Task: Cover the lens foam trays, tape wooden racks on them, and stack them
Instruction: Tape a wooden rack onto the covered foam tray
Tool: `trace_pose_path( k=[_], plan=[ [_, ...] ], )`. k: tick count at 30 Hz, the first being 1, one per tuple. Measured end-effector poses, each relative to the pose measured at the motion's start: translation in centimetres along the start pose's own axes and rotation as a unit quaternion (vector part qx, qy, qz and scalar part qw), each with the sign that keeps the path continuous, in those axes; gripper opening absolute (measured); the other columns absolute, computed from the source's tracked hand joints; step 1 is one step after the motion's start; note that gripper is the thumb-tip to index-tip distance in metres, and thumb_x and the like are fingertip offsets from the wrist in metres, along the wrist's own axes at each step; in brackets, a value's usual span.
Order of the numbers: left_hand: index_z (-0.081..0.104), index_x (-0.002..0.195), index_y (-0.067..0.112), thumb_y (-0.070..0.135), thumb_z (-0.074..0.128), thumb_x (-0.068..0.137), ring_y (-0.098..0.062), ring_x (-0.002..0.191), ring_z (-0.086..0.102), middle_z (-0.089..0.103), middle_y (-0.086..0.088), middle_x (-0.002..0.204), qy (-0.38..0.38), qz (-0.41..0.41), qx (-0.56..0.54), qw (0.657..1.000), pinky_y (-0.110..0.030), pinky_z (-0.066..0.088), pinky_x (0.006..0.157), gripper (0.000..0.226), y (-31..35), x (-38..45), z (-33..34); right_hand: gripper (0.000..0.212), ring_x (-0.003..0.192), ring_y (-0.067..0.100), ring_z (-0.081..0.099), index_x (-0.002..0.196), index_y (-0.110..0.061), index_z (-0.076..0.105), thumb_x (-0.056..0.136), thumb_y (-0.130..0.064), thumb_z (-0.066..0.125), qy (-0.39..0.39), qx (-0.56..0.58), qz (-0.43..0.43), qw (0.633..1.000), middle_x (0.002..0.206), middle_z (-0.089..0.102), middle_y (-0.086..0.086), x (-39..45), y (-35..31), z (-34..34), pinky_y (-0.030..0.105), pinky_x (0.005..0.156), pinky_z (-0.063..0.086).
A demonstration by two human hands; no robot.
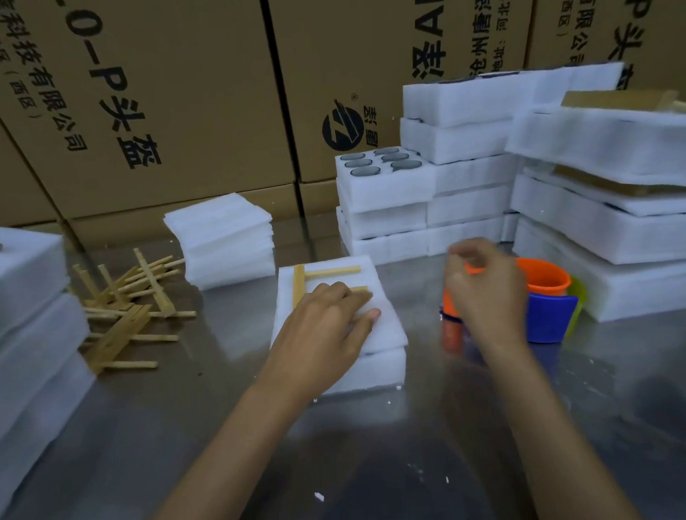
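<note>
Steel table (152,452), blurred right hand (485,287)

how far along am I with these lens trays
Done: several racked trays stacked at right. In hand: the covered tray has its wooden rack under your left hand; your right hand is at the tape dispenser. Left: taping, stacking, the open tray.
</note>
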State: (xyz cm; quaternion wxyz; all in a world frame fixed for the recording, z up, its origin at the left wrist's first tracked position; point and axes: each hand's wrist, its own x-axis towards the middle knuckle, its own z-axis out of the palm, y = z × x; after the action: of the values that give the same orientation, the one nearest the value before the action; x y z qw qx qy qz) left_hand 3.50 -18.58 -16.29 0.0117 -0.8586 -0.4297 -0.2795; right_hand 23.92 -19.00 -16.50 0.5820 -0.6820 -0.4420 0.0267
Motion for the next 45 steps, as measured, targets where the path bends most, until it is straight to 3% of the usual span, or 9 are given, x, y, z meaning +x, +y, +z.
trace_pose_path(
  k=[3, 8, 16, 21, 24, 29, 34, 39, 45],
  plan=[
    [0.068, 0.120, 0.015, 0.024, 0.054, 0.099, -0.021, 0.106, 0.055, 0.064, 0.001, 0.106, 0.057, 0.011, -0.004, 0.998, -0.037, 0.043, 0.095, 0.027, 0.1, -0.4, 0.0, 0.035, 0.106, 0.042, 0.056, 0.101, -0.003, 0.073, 0.092, -0.031, 0.053, 0.058, -0.279, -0.001, 0.959, 0.105, 0.069, 0.024, 2.1, 3.3, -3.0, 0.043, 0.092, 0.036],
    [0.070, 0.111, 0.016, 0.019, 0.057, 0.097, -0.021, 0.105, 0.056, 0.065, 0.001, 0.107, 0.126, -0.030, -0.007, 0.992, -0.040, 0.044, 0.092, 0.019, 0.9, -0.6, 0.1, 0.056, 0.091, 0.040, 0.058, 0.071, 0.002, 0.070, 0.099, -0.041, 0.048, 0.031, -0.351, -0.067, 0.933, 0.076, 0.066, 0.027, 2.6, 6.5, -2.5, 0.043, 0.088, 0.036],
    [0.069, 0.112, 0.023, 0.018, 0.054, 0.097, -0.006, 0.106, 0.050, 0.062, 0.017, 0.106, 0.131, -0.068, -0.111, 0.983, -0.023, 0.037, 0.093, 0.021, 2.1, 0.6, -0.8, 0.055, 0.055, 0.038, 0.048, 0.049, -0.006, 0.048, 0.091, -0.041, 0.044, 0.154, -0.128, -0.002, 0.980, 0.045, 0.045, 0.014, 3.7, 6.9, -4.3, 0.039, 0.060, 0.037],
    [0.071, 0.109, 0.030, 0.023, 0.056, 0.096, 0.001, 0.088, 0.058, 0.068, 0.018, 0.100, 0.097, -0.135, -0.302, 0.939, -0.011, 0.043, 0.073, 0.021, 4.7, 2.7, -1.4, 0.048, 0.035, 0.005, 0.039, 0.047, -0.015, 0.027, 0.085, -0.042, 0.038, 0.155, 0.088, 0.052, 0.983, 0.034, 0.038, -0.006, 2.8, 5.8, -5.4, 0.027, 0.044, 0.027],
    [0.070, 0.108, 0.032, 0.033, 0.055, 0.096, 0.004, 0.094, 0.062, 0.070, 0.017, 0.105, 0.011, -0.186, -0.418, 0.889, -0.007, 0.047, 0.072, 0.019, 5.8, 4.3, -2.0, 0.048, 0.037, 0.009, 0.030, 0.044, -0.018, 0.025, 0.084, -0.042, 0.040, 0.119, 0.136, 0.055, 0.982, 0.034, 0.029, -0.007, 2.1, 4.7, -5.1, 0.028, 0.045, 0.028],
    [0.065, 0.118, 0.022, 0.042, 0.051, 0.097, -0.011, 0.108, 0.066, 0.071, 0.004, 0.114, -0.116, -0.239, -0.538, 0.800, -0.032, 0.054, 0.092, 0.033, 6.9, 5.6, -2.4, 0.042, 0.034, 0.007, 0.030, 0.049, -0.019, 0.025, 0.080, -0.043, 0.040, 0.055, 0.171, 0.021, 0.984, 0.033, 0.029, -0.007, 0.8, 3.3, -4.1, 0.019, 0.038, 0.023],
    [0.073, 0.110, 0.020, 0.034, 0.047, 0.100, -0.014, 0.099, 0.070, 0.075, 0.000, 0.106, -0.127, -0.201, -0.589, 0.773, -0.022, 0.055, 0.080, 0.032, 6.4, 4.6, -3.1, 0.041, 0.031, 0.003, 0.031, 0.048, -0.022, 0.023, 0.081, -0.038, 0.043, 0.032, 0.201, -0.017, 0.979, 0.032, 0.028, -0.009, 0.1, 2.7, -3.5, 0.012, 0.036, 0.019],
    [0.073, 0.113, 0.018, 0.027, 0.052, 0.099, -0.017, 0.100, 0.070, 0.075, -0.005, 0.108, -0.131, -0.174, -0.601, 0.769, -0.022, 0.055, 0.081, 0.027, 6.0, 4.0, -3.3, 0.048, 0.041, 0.012, 0.030, 0.051, -0.007, 0.027, 0.073, -0.048, 0.041, 0.008, 0.227, 0.011, 0.974, 0.042, 0.028, -0.003, 0.2, 3.0, -3.1, 0.028, 0.049, 0.023],
    [0.072, 0.114, 0.010, 0.019, 0.057, 0.096, -0.016, 0.091, 0.071, 0.074, -0.008, 0.106, -0.123, -0.194, -0.608, 0.760, -0.020, 0.054, 0.073, 0.025, 5.6, 3.8, -3.4, 0.053, 0.046, 0.016, 0.035, 0.056, 0.001, 0.031, 0.071, -0.048, 0.044, -0.031, 0.267, 0.018, 0.963, 0.047, 0.032, 0.004, -0.1, 2.8, -3.0, 0.026, 0.045, 0.023]
  ],
)
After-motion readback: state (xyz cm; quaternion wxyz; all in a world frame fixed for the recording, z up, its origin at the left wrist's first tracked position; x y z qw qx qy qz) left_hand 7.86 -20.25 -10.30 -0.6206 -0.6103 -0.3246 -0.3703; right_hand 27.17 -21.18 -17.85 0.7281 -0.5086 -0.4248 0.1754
